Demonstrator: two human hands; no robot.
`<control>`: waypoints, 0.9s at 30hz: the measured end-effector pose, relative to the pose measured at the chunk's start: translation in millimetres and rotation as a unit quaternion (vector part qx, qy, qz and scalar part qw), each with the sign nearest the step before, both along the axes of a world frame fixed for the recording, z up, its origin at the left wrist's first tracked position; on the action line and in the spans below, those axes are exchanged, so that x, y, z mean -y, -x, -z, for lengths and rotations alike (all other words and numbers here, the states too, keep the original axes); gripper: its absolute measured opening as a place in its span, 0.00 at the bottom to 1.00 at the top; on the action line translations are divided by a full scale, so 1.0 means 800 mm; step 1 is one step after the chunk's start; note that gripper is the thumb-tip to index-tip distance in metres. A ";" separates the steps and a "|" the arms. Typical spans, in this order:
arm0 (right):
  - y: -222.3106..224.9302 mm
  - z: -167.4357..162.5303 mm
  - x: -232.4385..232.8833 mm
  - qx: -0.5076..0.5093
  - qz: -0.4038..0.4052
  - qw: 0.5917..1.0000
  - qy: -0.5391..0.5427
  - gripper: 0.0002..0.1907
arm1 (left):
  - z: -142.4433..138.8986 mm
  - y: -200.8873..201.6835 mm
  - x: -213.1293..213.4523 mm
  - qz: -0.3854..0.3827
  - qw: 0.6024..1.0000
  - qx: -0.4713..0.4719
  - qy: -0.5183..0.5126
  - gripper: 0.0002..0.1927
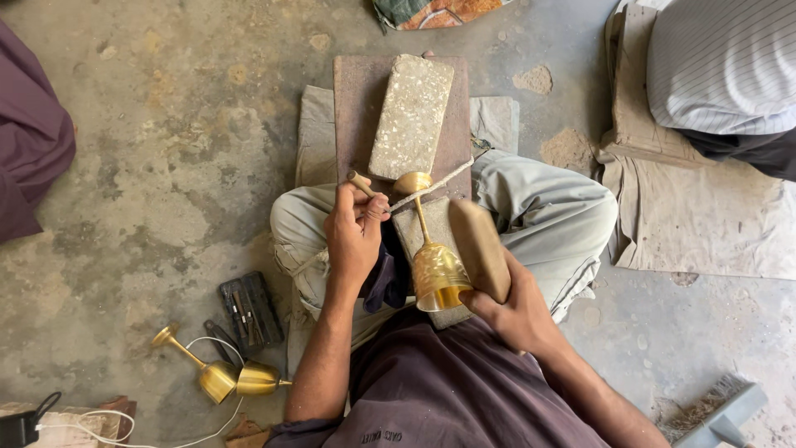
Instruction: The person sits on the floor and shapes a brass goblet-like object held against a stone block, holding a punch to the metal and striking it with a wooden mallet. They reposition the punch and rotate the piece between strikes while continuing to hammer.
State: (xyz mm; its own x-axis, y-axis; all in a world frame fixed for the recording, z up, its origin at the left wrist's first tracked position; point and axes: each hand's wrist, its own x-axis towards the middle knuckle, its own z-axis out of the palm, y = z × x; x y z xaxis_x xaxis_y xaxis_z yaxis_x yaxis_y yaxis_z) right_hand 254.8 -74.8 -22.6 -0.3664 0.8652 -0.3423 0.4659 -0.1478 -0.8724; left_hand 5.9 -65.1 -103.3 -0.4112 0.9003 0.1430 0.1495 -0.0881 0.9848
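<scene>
Seen from above, cross-legged on a rough, stained concrete floor [166, 166]. Across the lap, one flat brown board [356, 108] with one pale, speckled stone slab [412, 116] lying lengthwise on it, gritty and rectangular.

One polished brass goblet [435, 270] laid along the lap, bowl toward the body, thin stem pointing away, round foot [412, 182] resting against the near end of the slab. Bowl bright and finely patterned, rim open toward the chest.

Left hand [355, 236] closed around a slim tool [361, 183], probably a punch or chisel, its wooden butt end poking out above the fingers, tip near the stem just below the foot. Right hand [518, 311] clenched on one smooth wooden mallet [479, 249], oblong and rounded, held just beside the bowl on its right. Hands apart, goblet between them. One thin pale cord or rod [431, 187] crossing the stem; hard to tell which.

Lower left on the floor: two more brass goblets [228, 377] lying on their sides, bowls touching, stems pointing outward. Beside them one dark open tool case [251, 311] with small tools, and one white cable [149, 431] looping past.

Right of the knee, worn beige cloth [705, 224] spread flat, with a striped sleeve or garment [721, 66] of another person above it. Maroon fabric [29, 141] at the left edge.
</scene>
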 end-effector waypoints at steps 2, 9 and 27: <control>-0.010 0.018 -0.002 -0.057 -0.003 0.997 0.058 0.33 | -0.001 0.000 -0.002 0.003 1.000 0.001 -0.005 0.12; -0.034 0.045 -0.004 -0.131 -0.097 0.981 0.102 0.46 | -0.010 0.000 -0.028 0.032 0.999 0.007 0.011 0.11; -0.075 -0.011 -0.087 0.197 0.057 0.956 -0.208 0.37 | -0.039 0.017 -0.075 0.172 0.935 -0.305 -0.050 0.22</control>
State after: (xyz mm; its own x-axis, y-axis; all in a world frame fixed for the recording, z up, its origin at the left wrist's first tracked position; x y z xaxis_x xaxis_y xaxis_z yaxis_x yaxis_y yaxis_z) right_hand 315.2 -5.4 -13.7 -0.1748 0.9832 -0.0520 0.7718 0.1040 -0.6273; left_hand -7.9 -4.9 -72.2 0.0864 0.9338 0.3471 0.6264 -0.3219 0.7099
